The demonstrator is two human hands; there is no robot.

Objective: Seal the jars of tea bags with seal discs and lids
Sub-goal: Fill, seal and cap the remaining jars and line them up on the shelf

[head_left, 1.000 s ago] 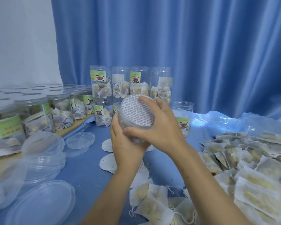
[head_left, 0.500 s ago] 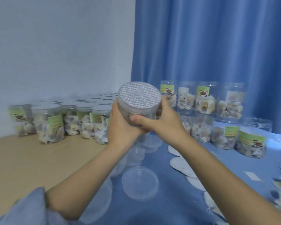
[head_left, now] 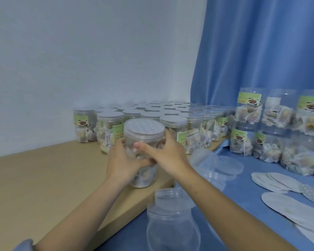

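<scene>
Jar [head_left: 143,142] gripped by left hand [head_left: 122,163] and right hand [head_left: 168,153] on wooden board [head_left: 43,178].

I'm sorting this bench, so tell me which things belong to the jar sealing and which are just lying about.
In use: jar held by left hand and right hand; loose lids; seal discs.
Lying about: blue curtain.

A white wall [head_left: 89,60] stands at the back left. A blue curtain [head_left: 261,51] hangs at the right. The surface [head_left: 34,187] is tan wood, with blue cloth [head_left: 246,192] beside it.
</scene>
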